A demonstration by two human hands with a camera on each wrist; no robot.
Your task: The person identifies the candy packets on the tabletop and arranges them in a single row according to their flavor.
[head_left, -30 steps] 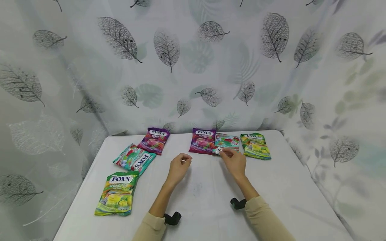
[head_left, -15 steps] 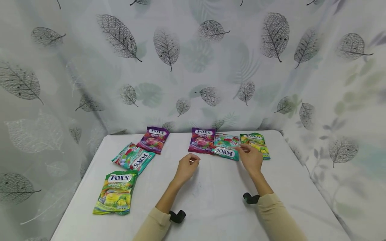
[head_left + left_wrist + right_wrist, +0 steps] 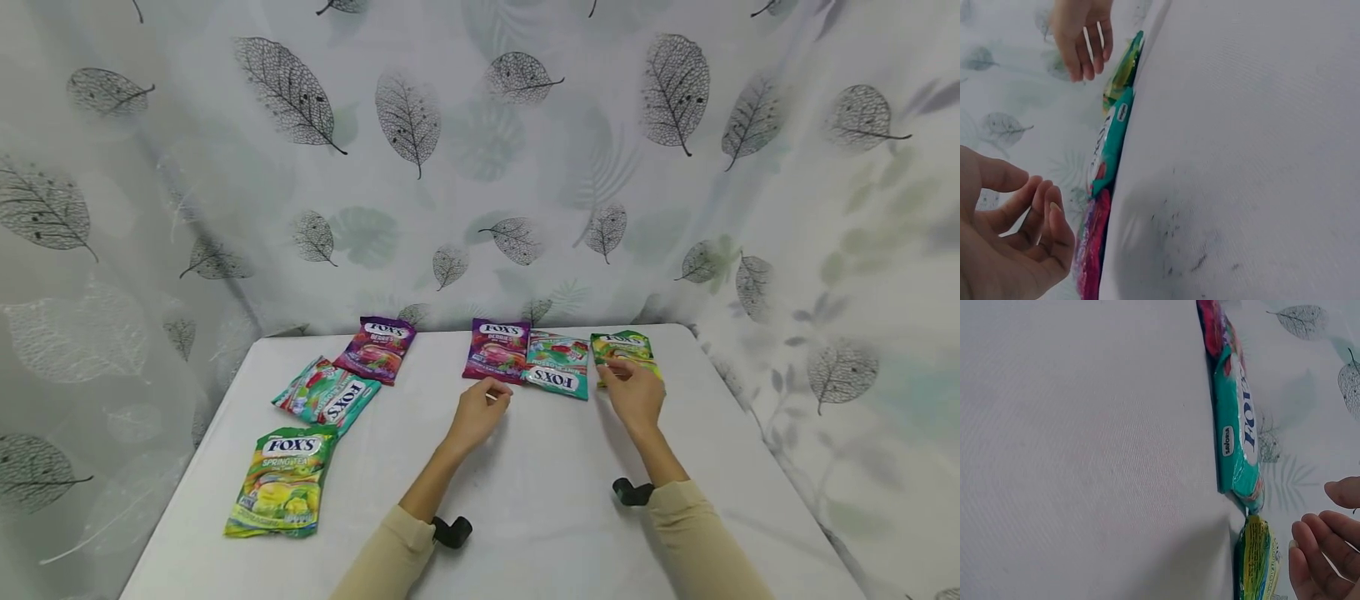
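A thin, pale curtain (image 3: 465, 125) printed with lacy leaf skeletons hangs in soft folds around a table (image 3: 540, 517) with a smooth white top. At the far left, a plump, glossy green-and-yellow bag (image 3: 279, 483) lies face up, its top corner meeting a slanted teal bag (image 3: 327, 393) of crinkled plastic. Next comes a tilted purple bag (image 3: 377, 350), its lower corner against the teal one.

The left hand (image 3: 480, 417), below a beige cloth sleeve (image 3: 386, 554) and a stubby black wrist camera (image 3: 452, 532), hovers in front of the second row. Its fingers curve loosely, the thumb near the fingertips, leaving only a narrow gap.

Behind that hand lies the right-hand purple bag (image 3: 497, 350), shiny and pillow-shaped. Touching it is the right-hand teal bag (image 3: 557, 367), its lettering upside down in the head view and its seam folded flat and smooth.

Just beside that, at the row's end, sits the puffy right-hand green bag (image 3: 624, 342). The right hand (image 3: 637, 398) hovers above its front, apart from the plastic, fingers gently bent and the thumb standing clear in a moderate gap.
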